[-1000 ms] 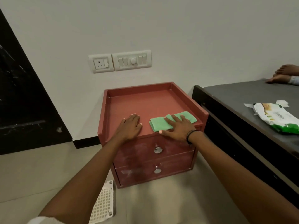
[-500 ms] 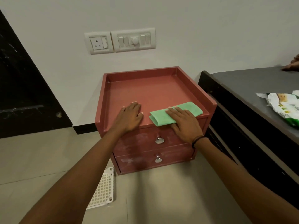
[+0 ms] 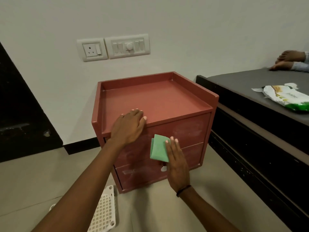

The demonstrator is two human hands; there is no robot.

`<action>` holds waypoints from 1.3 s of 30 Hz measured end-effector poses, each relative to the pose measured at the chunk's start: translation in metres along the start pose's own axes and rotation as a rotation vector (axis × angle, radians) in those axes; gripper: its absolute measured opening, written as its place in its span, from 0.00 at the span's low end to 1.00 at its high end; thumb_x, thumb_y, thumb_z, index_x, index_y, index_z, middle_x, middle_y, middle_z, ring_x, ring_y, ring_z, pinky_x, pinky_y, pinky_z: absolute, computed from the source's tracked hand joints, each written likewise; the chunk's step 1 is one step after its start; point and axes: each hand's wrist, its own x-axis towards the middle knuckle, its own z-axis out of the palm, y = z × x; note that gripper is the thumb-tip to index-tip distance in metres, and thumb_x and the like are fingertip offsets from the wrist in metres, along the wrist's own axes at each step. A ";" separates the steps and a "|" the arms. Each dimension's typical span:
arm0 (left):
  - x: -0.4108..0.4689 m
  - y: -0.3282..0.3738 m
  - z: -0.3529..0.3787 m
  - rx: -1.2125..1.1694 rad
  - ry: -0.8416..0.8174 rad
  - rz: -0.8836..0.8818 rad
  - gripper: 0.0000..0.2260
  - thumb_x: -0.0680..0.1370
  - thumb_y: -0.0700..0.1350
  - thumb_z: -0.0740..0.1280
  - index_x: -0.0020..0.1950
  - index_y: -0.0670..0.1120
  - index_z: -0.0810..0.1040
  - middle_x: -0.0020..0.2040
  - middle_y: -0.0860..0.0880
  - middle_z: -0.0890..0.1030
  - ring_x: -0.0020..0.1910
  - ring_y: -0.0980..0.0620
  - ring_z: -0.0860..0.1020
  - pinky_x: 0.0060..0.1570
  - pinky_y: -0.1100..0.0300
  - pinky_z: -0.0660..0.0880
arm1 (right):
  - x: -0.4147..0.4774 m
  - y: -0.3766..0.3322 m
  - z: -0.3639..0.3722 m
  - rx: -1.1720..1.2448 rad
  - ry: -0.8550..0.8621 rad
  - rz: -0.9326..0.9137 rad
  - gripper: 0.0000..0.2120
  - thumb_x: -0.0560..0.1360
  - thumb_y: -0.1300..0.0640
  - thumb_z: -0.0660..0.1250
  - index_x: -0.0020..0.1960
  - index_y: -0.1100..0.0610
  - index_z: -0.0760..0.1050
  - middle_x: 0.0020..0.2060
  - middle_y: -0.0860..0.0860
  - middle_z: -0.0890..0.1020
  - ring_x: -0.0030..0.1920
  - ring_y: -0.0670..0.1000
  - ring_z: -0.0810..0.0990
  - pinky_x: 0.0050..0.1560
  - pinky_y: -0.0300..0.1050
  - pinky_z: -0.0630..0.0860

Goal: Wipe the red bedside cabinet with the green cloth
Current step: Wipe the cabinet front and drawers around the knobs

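The red bedside cabinet (image 3: pixel 155 101) stands against the wall, with a rimmed top and two drawers showing pale smears. My left hand (image 3: pixel 128 127) lies flat on the front edge of its top, near the left corner, holding nothing. My right hand (image 3: pixel 177 162) presses the folded green cloth (image 3: pixel 158 148) flat against the drawer fronts, fingers stretched over the cloth's right side. A metal drawer knob (image 3: pixel 163 168) peeks out just left of that hand; the upper knob is hidden.
A bed with a dark frame (image 3: pixel 250 131) stands close on the right, with a wipes packet (image 3: pixel 287 97) and another person's feet (image 3: pixel 289 61) on it. A white perforated tray (image 3: pixel 103 213) lies on the floor at front left. A dark door (image 3: pixel 20 106) is left.
My right hand slid the green cloth off the cabinet's top and down onto the drawer fronts. My left hand stayed on the top's front edge. The view shifted.
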 end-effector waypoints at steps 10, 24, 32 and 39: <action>-0.028 0.003 0.009 0.099 0.097 0.057 0.29 0.84 0.61 0.48 0.76 0.45 0.70 0.75 0.44 0.72 0.74 0.45 0.69 0.72 0.44 0.65 | 0.001 -0.009 0.039 -0.182 -0.035 0.057 0.32 0.77 0.64 0.49 0.80 0.61 0.49 0.80 0.58 0.54 0.80 0.58 0.53 0.75 0.57 0.62; -0.027 0.001 0.014 0.068 0.144 0.036 0.28 0.84 0.60 0.47 0.75 0.46 0.71 0.75 0.45 0.72 0.75 0.47 0.70 0.73 0.46 0.65 | 0.013 0.011 0.063 -0.193 0.079 0.027 0.35 0.78 0.62 0.51 0.81 0.59 0.40 0.80 0.58 0.47 0.81 0.56 0.44 0.76 0.58 0.55; -0.027 0.000 0.014 0.078 0.145 0.034 0.29 0.84 0.60 0.44 0.77 0.47 0.70 0.76 0.46 0.71 0.76 0.48 0.68 0.73 0.47 0.64 | -0.002 0.044 0.071 -0.315 -0.020 -0.133 0.44 0.72 0.60 0.62 0.81 0.57 0.39 0.80 0.54 0.39 0.80 0.58 0.40 0.76 0.61 0.49; -0.027 0.002 0.016 0.074 0.150 0.017 0.30 0.84 0.60 0.44 0.77 0.47 0.70 0.76 0.47 0.71 0.75 0.48 0.69 0.74 0.48 0.63 | 0.002 0.031 0.075 -0.160 0.073 0.038 0.39 0.78 0.60 0.59 0.81 0.58 0.39 0.81 0.55 0.41 0.80 0.57 0.47 0.77 0.58 0.53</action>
